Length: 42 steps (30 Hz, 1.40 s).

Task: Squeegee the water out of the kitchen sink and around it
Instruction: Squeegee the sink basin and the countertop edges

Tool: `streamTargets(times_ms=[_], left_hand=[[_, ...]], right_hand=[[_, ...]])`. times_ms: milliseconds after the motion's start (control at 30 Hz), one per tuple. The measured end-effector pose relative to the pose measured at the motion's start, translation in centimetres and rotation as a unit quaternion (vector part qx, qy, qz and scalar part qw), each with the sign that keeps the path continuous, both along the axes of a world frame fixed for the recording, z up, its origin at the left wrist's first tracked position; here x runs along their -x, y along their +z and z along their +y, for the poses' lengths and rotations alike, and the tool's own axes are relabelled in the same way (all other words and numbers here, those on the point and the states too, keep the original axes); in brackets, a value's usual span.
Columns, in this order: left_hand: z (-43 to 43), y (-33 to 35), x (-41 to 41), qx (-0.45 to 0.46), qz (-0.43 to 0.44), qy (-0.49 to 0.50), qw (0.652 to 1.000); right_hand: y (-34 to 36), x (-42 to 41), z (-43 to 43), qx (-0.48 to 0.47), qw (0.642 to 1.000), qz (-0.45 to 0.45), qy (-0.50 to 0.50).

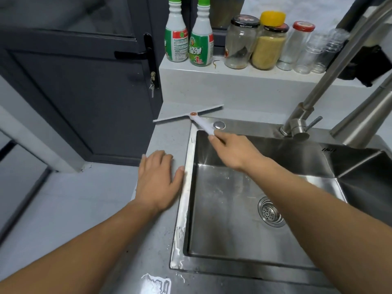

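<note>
The right hand grips the handle of a white squeegee, whose blade lies on the grey countertop just behind the steel sink's far-left corner. The left hand rests flat, fingers relaxed, beside the sink's left rim. A wet patch, possibly water, glistens near the front edge.

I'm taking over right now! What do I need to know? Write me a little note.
Right hand: grips the squeegee by its handle.
Left hand: flat on the counter, beside the sink's left rim.
Squeegee blade: on the counter behind the sink's far left corner.
Done: cannot tell.
Left: a puddle on the near counter, drops along the left rim, wet streaks in the basin. Probably pull the blade toward the sink next.
</note>
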State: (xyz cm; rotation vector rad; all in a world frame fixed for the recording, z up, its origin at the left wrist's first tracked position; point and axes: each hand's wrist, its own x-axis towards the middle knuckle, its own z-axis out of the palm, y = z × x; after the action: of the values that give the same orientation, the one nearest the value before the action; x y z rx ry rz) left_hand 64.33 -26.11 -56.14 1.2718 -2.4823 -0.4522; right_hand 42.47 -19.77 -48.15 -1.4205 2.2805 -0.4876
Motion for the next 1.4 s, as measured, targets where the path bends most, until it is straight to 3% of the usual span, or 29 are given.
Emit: streamTargets(times_ms=[300,467,633,767,867,1133,1267,1400], left_hand=[[1.3,-1.5,-1.3,-0.040,-0.009,0.049,0.998],[1.5,-1.3,-1.2,-0.038,-0.011,0.049,0.998],[1.8,-0.9,-1.2,-0.028,0.009,0.054,0.998],[1.8,-0.9,-1.5,-0.037,0.052,0.093,0.994],[1.8,-0.8,-1.7,-0.047,0.051,0.119,0.990],[4.9,0.3,-4.1,-0.054,-0.058,0.129,0.989],[5.7,0.6,-4.0,-0.071,-0.053,0.131,0.987],[6.4,0.1,-3.7,-0.082,-0.040,0.132,0.987]], right_hand=[[0.1,4.6,9.7,-0.048,0.997,0.052,0.019],[3.5,5.0,14.4,-0.039,0.999,0.029,0.005],[3.3,2.1,7.0,0.028,0.999,0.007,0.039],[1.3,-0.2,-0.4,-0.006,0.995,-0.006,0.098],[0.6,-0.1,-1.1,-0.015,0.994,-0.002,0.112],[0.9,3.1,8.7,-0.046,0.991,0.014,0.122],[1.8,4.9,13.4,-0.080,0.990,0.020,0.112],[3.9,4.3,14.4,-0.051,0.995,0.005,0.084]])
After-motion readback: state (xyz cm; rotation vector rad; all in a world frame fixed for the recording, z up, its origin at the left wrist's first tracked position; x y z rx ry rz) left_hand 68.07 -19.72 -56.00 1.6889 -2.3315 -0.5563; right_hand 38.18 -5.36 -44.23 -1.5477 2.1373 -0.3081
